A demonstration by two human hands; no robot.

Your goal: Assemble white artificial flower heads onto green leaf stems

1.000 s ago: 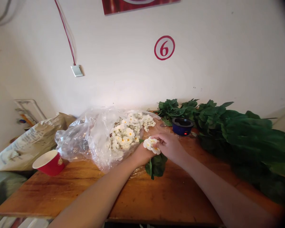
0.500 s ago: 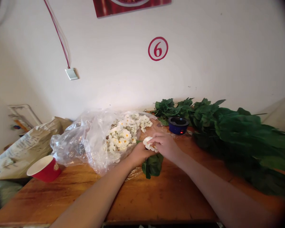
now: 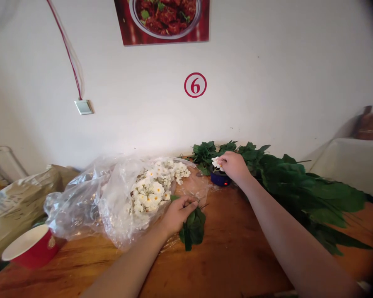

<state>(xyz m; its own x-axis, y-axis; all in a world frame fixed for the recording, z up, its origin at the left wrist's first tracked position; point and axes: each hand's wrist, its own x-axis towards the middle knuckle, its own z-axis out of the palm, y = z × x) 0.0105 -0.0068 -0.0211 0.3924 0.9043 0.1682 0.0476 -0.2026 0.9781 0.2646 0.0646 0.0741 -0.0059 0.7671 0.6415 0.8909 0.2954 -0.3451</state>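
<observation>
My left hand (image 3: 179,213) is closed on a green leaf stem (image 3: 194,228), its leaves hanging below the fingers and a thin stem end pointing right. Pinched in my right hand (image 3: 234,163) is a white artificial flower (image 3: 216,164). It is right over a small dark blue pot (image 3: 220,179) with a lit red switch; the flower hides part of the pot's opening, and I cannot tell whether it touches what is inside. Many white flowers with yellow centres (image 3: 151,191) lie in an open clear plastic bag (image 3: 112,215) left of my hands.
Green leaf sprays (image 3: 304,186) are heaped along the right and back of the wooden table (image 3: 226,256). A red paper cup (image 3: 39,250) stands at the left edge, near a large sack (image 3: 12,198). The wall (image 3: 251,95) rises behind.
My right hand has carried the white flower from beside my left hand up and right to the blue pot. My left hand keeps the leaf stem. The view has tilted up and turned right.
</observation>
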